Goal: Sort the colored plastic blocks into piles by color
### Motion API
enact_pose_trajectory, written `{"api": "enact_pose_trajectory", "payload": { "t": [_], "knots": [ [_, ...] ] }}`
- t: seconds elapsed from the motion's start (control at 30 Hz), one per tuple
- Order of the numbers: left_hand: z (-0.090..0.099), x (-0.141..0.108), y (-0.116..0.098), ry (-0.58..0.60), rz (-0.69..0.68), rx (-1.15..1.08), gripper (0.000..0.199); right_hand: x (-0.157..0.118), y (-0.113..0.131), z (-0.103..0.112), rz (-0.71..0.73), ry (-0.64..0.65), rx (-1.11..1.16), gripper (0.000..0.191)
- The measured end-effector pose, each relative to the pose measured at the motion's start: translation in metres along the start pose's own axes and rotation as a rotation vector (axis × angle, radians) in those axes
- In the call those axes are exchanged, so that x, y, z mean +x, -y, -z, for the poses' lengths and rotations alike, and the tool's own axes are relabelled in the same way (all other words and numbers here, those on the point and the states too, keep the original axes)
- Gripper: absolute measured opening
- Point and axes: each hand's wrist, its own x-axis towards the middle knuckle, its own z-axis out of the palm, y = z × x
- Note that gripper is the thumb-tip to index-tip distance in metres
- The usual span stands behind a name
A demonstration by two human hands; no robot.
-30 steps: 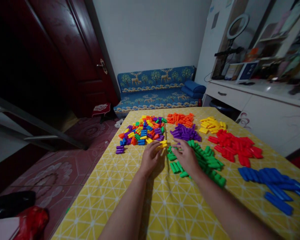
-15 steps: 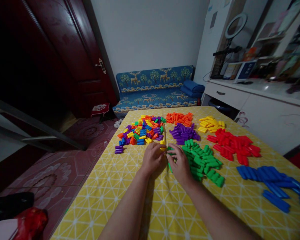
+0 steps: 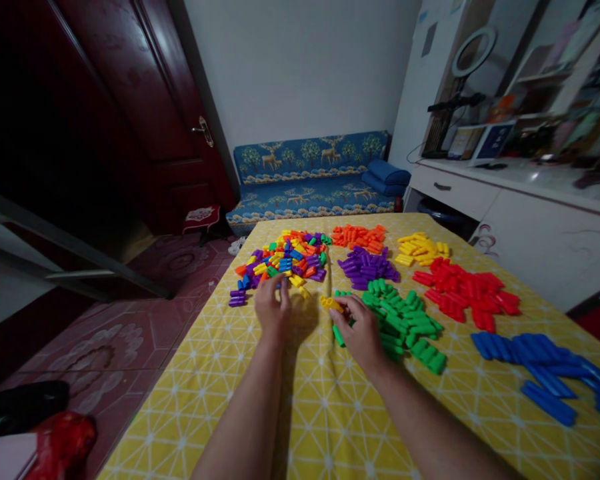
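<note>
My right hand (image 3: 357, 327) is closed on a yellow plastic building piece (image 3: 331, 304), held by thumb and fingers at the left edge of the green pile (image 3: 405, 320). My left hand (image 3: 273, 307) is at the near edge of the mixed-colour pile (image 3: 285, 257), its thumb apart from the fingers; the fingertips are partly hidden against the pieces. Between the hands, another yellow piece (image 3: 304, 292) lies near the pile. A purple piece (image 3: 237, 298) sits left of my left hand.
Single-colour piles cover the table's right side: orange (image 3: 359, 237), purple (image 3: 367, 267), yellow (image 3: 423, 249), red (image 3: 465, 290) and blue (image 3: 545, 363). Under them is a yellow patterned tablecloth (image 3: 220, 400). Beyond the table are a blue sofa (image 3: 310, 180) and a white cabinet (image 3: 545, 227).
The hands, close together before, have come apart. My left hand has moved left to the mixed pile, while my right hand stays near the green pile with the yellow piece now plainly showing.
</note>
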Motion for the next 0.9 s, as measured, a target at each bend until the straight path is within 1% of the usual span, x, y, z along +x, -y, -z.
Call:
{"api": "enact_pose_trajectory", "payload": {
  "t": [0.03,0.07,0.1,0.13,0.17,0.2,0.27,0.37,0.47,0.53,0.63,0.7,0.73,0.8,0.83,0.9],
  "knots": [
    [0.005,0.006,0.011,-0.129,0.045,0.155,0.029,0.000,0.000,0.000,0.003,-0.004,-0.008,0.010],
    [0.010,0.011,0.022,-0.238,0.133,0.297,0.037,-0.001,-0.001,0.000,0.005,-0.004,-0.014,0.010],
    [0.014,0.015,0.032,-0.282,0.222,0.404,0.046,-0.001,-0.001,0.001,0.007,0.002,-0.017,0.010],
    [0.016,0.017,0.041,-0.261,0.289,0.460,0.049,-0.001,-0.002,0.000,0.009,0.008,-0.018,0.011],
    [0.017,0.017,0.047,-0.212,0.337,0.462,0.046,-0.001,-0.002,0.000,0.012,0.013,-0.016,0.011],
    [0.017,0.017,0.052,-0.138,0.347,0.419,0.044,-0.001,-0.003,0.000,0.014,0.016,-0.012,0.012],
    [0.011,0.012,0.052,-0.026,0.291,0.266,0.040,-0.001,-0.003,-0.001,0.017,0.018,-0.004,0.012],
    [-0.004,0.004,0.037,0.057,0.148,0.101,0.038,-0.001,-0.002,-0.001,0.018,0.016,0.011,0.012],
    [-0.018,-0.003,0.014,0.115,0.061,-0.065,0.028,-0.002,0.003,0.001,0.030,0.011,0.017,0.014],
    [-0.025,-0.008,0.001,0.211,0.091,-0.248,0.024,-0.001,0.008,0.003,0.026,-0.003,0.020,0.015],
    [-0.030,-0.014,-0.010,0.402,0.225,-0.518,0.023,0.007,0.010,0.013,-0.039,-0.044,0.056,0.018],
    [-0.031,-0.016,-0.014,0.481,0.295,-0.627,0.024,0.020,0.002,0.025,-0.126,-0.061,0.085,0.023],
    [-0.031,-0.017,-0.015,0.497,0.317,-0.657,0.025,0.029,-0.006,0.033,-0.171,-0.061,0.098,0.026],
    [-0.030,-0.017,-0.017,0.503,0.343,-0.689,0.029,0.052,-0.027,0.052,-0.251,-0.045,0.098,0.028],
    [-0.030,-0.016,-0.017,0.505,0.346,-0.700,0.031,0.065,-0.040,0.064,-0.282,-0.042,0.073,0.027],
    [-0.030,-0.016,-0.018,0.515,0.347,-0.715,0.031,0.091,-0.066,0.088,-0.350,-0.056,-0.050,0.022]
  ]
}}
